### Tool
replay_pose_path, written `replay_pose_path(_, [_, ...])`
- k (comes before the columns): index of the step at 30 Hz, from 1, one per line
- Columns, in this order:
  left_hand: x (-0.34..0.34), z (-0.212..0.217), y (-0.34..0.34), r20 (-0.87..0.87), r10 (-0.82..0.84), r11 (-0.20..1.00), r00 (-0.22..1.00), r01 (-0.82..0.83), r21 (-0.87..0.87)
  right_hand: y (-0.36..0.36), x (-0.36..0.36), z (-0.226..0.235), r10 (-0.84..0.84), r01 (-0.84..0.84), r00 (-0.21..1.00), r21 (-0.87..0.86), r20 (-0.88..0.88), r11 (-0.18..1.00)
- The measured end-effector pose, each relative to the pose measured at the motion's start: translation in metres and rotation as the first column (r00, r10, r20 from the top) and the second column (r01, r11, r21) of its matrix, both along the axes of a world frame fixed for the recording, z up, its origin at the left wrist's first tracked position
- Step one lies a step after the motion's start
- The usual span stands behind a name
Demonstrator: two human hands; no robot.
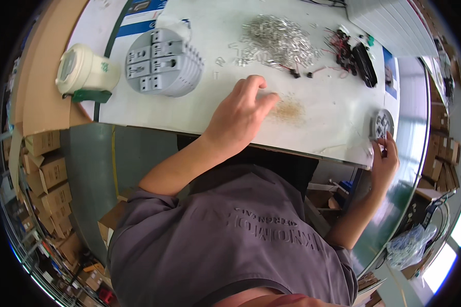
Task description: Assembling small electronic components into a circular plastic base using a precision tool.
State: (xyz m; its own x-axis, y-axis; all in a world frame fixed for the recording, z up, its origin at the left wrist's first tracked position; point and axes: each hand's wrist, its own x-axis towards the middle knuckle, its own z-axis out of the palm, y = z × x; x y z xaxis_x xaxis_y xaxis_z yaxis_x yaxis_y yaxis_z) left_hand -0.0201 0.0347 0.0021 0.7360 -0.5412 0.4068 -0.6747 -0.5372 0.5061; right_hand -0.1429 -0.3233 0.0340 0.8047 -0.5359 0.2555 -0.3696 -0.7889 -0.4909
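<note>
My left hand point(239, 112) hovers over the white table, left of a patch of fine brown grains point(290, 110). Its fingers are bent, with a gap between thumb and index finger, and nothing shows in it. At the table's right edge, my right hand point(385, 162) grips the near rim of a small round grey plastic part point(382, 124) with dark recesses. A stack of larger grey round plastic parts point(164, 64) stands at the left. Beyond my left hand lies a heap of small shiny metal clips point(281, 41), with a few strewn around it.
A cream lidded container point(87, 70) with a green base stands at the far left. Red and black wires with small black pieces point(342, 51) lie at the back right beside a black elongated object point(364, 65). White stacked trays point(389, 25) rise behind them. Cardboard boxes point(54, 174) line the left.
</note>
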Motion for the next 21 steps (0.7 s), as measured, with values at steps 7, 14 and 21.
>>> replay_pose_path(7, [0.008, 0.070, 0.074, 0.227, 0.055, 0.998, 0.972, -0.045, -0.050, 0.122, 0.111, 0.030, 0.779, -0.786, 0.615, 0.009, 0.124, 0.618])
replay_pose_path(14, [0.071, 0.104, 0.165, 0.170, 0.022, 0.950, 0.985, -0.073, 0.303, 0.222, 0.222, 0.011, 0.967, -0.972, 0.130, -0.220, -0.218, 0.081])
replay_pose_path(21, [0.070, 0.094, 0.164, -0.115, 0.059, 0.992, 0.992, -0.046, 0.113, 0.223, 0.219, 0.003, 0.924, -0.965, 0.200, -0.228, -0.327, 0.128])
